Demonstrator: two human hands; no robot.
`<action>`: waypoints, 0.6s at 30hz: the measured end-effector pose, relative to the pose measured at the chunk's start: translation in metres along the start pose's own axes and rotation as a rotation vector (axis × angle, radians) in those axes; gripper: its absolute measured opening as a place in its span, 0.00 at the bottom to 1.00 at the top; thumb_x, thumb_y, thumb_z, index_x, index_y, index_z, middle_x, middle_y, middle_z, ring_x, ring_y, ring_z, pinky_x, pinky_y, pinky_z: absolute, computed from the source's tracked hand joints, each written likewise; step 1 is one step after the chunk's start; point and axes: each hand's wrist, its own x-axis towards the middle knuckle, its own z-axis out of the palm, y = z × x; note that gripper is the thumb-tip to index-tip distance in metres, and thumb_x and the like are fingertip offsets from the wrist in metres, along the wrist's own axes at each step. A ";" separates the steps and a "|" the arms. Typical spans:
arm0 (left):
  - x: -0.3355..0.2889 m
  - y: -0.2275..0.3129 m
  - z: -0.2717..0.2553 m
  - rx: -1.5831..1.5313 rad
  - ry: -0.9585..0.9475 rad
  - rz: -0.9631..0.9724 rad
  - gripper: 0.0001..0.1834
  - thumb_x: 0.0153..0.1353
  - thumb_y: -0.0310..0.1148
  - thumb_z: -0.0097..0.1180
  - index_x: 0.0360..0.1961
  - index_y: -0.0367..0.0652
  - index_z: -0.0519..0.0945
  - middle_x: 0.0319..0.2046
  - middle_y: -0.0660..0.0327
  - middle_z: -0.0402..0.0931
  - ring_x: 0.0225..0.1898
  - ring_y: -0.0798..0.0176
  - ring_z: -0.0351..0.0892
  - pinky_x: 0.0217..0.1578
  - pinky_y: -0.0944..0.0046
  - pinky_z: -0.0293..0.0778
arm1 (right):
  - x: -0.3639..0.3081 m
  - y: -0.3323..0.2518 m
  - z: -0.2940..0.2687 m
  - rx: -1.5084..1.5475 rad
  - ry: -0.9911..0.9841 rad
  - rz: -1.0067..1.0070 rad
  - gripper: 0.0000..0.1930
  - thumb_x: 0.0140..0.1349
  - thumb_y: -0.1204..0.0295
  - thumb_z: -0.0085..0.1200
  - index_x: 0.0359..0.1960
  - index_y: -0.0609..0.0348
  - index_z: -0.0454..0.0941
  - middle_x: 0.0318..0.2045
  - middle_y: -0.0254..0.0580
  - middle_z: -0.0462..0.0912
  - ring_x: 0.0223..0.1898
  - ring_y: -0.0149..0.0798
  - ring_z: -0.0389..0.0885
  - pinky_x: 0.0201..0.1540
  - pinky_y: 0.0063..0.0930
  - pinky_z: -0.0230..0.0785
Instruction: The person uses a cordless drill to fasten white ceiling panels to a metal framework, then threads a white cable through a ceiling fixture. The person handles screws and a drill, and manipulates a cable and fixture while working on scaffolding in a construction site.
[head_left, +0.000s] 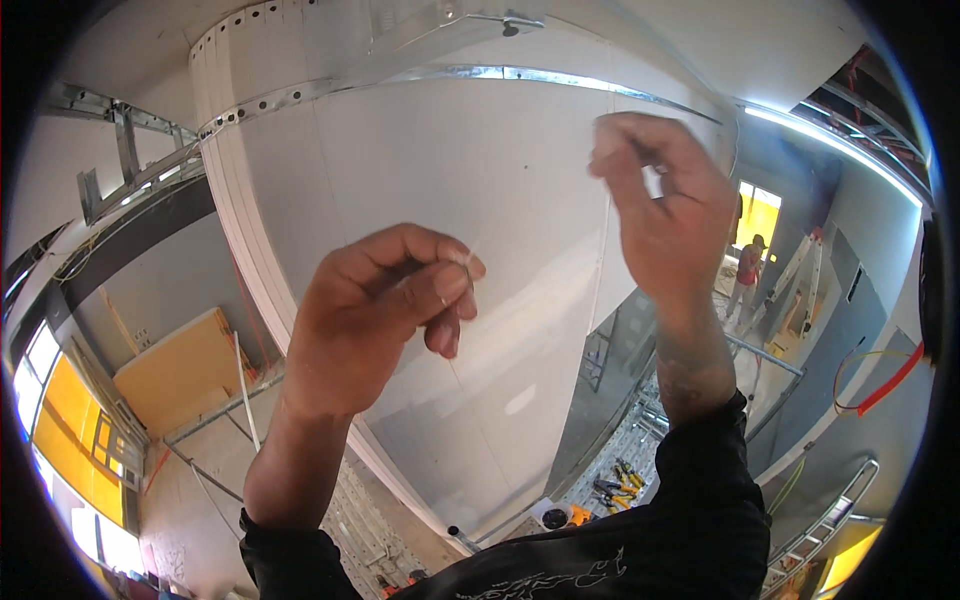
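My left hand (385, 300) is raised in front of a large pale wall panel (440, 180), thumb pressed against the fingertips. A thin, pale strand (470, 257) shows faintly at those fingertips; its ends cannot be made out. Higher and to the right, my right hand (665, 190) is curled in a pinch, thumb to forefinger, and somewhat smeared by motion. Whatever it may hold is too small or blurred to name. Neither hand visibly touches the panel. Across the panel's upper part runs a shiny metal track (480, 73) with holes toward its left end.
Below me lies a metal scaffold platform (610, 455) with several yellow-and-black hand tools (622, 482) on it. Scaffold rails (765, 355) stand at the right, a ladder (825, 520) at the lower right. Another person (748, 270) stands far off. A metal frame (130, 150) hangs upper left.
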 end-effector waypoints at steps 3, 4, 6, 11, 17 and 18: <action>0.016 -0.002 -0.002 0.095 -0.017 0.066 0.07 0.72 0.27 0.56 0.43 0.32 0.80 0.31 0.56 0.81 0.24 0.71 0.74 0.26 0.67 0.77 | -0.006 -0.013 0.006 0.184 -0.269 0.273 0.06 0.66 0.74 0.62 0.42 0.61 0.85 0.34 0.38 0.89 0.32 0.26 0.86 0.36 0.20 0.78; 0.021 0.001 0.005 0.100 0.020 0.046 0.08 0.71 0.27 0.57 0.43 0.32 0.80 0.31 0.56 0.81 0.24 0.72 0.73 0.27 0.68 0.76 | -0.007 -0.018 0.009 0.235 -0.279 0.316 0.06 0.66 0.76 0.62 0.42 0.63 0.85 0.33 0.38 0.88 0.32 0.27 0.85 0.37 0.21 0.78; 0.029 0.000 0.012 0.166 0.065 0.083 0.08 0.70 0.27 0.58 0.44 0.32 0.80 0.31 0.56 0.81 0.24 0.72 0.74 0.28 0.67 0.76 | -0.008 -0.028 0.013 0.283 -0.294 0.356 0.05 0.65 0.78 0.61 0.41 0.65 0.84 0.33 0.38 0.87 0.33 0.28 0.85 0.38 0.22 0.77; 0.043 0.006 0.020 0.341 0.150 0.151 0.10 0.69 0.27 0.61 0.47 0.31 0.81 0.29 0.57 0.81 0.25 0.71 0.75 0.29 0.67 0.78 | -0.006 -0.033 0.014 0.226 -0.298 0.214 0.06 0.65 0.77 0.62 0.41 0.63 0.84 0.34 0.40 0.89 0.34 0.31 0.87 0.41 0.25 0.78; 0.053 0.018 0.021 0.426 0.141 0.191 0.12 0.68 0.29 0.62 0.47 0.31 0.82 0.29 0.57 0.81 0.25 0.71 0.76 0.30 0.68 0.78 | 0.001 -0.030 0.006 0.149 -0.335 0.140 0.06 0.64 0.75 0.62 0.41 0.61 0.84 0.34 0.41 0.89 0.34 0.34 0.88 0.41 0.27 0.78; 0.054 0.020 0.019 0.439 0.142 0.210 0.12 0.68 0.29 0.63 0.47 0.31 0.82 0.29 0.57 0.82 0.25 0.71 0.76 0.30 0.68 0.78 | 0.002 -0.030 0.006 0.134 -0.347 0.133 0.06 0.64 0.75 0.62 0.41 0.61 0.83 0.34 0.42 0.89 0.34 0.34 0.89 0.41 0.27 0.78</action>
